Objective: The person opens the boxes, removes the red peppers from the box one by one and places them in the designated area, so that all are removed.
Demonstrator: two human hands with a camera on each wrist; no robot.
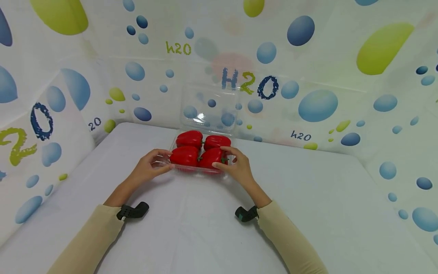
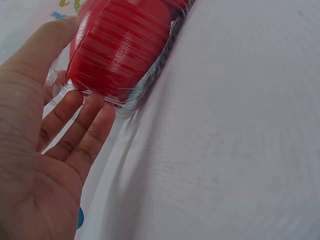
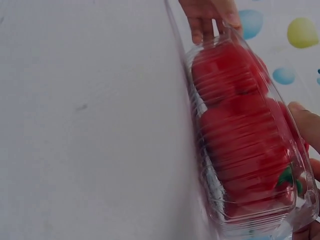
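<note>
Several red bell peppers lie in a clear plastic container [image 1: 191, 168], two of them in front: the left one [image 1: 184, 156] and the right one [image 1: 209, 158]. The container's clear lid [image 1: 208, 108] stands raised at the back. My left hand [image 1: 152, 164] holds the container's left end, thumb at the rim and fingers against the ribbed side [image 2: 120, 55]. My right hand [image 1: 238, 164] is at the right end. Its thumb and index finger pinch the front right pepper by its green stem [image 3: 286, 176]; other fingers are partly hidden behind the container.
A white cloth covers the table [image 1: 191, 228]. Behind it hangs a white backdrop [image 1: 212, 45] with blue and green drops and lettering. Black wrist devices sit on the left wrist [image 1: 132, 210] and the right wrist [image 1: 246, 214].
</note>
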